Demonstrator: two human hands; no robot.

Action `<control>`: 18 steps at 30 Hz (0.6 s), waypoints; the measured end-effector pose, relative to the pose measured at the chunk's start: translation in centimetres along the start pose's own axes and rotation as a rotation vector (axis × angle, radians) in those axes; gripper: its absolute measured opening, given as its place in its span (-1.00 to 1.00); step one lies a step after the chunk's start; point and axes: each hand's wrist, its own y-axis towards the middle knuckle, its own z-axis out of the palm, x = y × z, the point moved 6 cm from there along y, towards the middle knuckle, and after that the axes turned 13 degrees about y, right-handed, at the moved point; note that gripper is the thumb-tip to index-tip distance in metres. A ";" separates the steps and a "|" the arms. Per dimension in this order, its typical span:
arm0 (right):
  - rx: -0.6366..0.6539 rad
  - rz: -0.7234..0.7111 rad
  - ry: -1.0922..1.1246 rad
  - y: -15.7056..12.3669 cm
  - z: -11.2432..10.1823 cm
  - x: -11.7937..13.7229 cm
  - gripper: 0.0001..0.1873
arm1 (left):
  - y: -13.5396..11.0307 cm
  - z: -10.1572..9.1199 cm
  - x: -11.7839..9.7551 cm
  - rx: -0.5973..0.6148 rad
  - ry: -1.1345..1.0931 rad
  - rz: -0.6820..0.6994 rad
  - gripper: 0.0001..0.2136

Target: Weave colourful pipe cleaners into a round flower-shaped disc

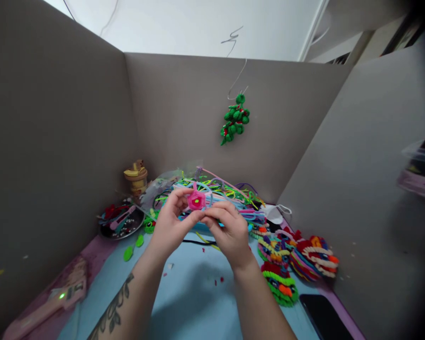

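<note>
Held up over the blue table, a small pink flower (197, 200) with a yellow-green centre looks made of fuzzy pipe cleaner. My left hand (177, 215) is closed on it, thumb below and fingers behind. Close beside it, my right hand (230, 226) pinches at the flower's lower right edge, near a light blue pipe cleaner loop. Exactly what the right fingertips grip is hidden. Behind both hands lies a heap of many-coloured pipe cleaners (223, 186), partly in a clear plastic bag.
Grey partitions surround the table (191, 302). A metal bowl (127, 229) and a pink glue gun (65, 295) are at left. Colourful pipe-cleaner pieces (279, 283) and a black phone (324, 316) lie at right. A green hanging ornament (235, 118) dangles on the back wall.
</note>
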 end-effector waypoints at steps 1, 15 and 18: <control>-0.006 0.015 0.007 0.1 0.0 0.0 -0.95 | 0.0 0.0 0.1 0.009 0.001 -0.001 -0.64; 0.064 0.004 0.089 0.1 -0.1 0.4 -0.88 | -0.1 -0.1 -0.1 0.015 0.065 0.029 -0.69; 0.038 -0.008 0.072 0.1 -0.3 0.3 -0.87 | -0.1 0.0 -0.2 0.027 0.063 0.039 -0.70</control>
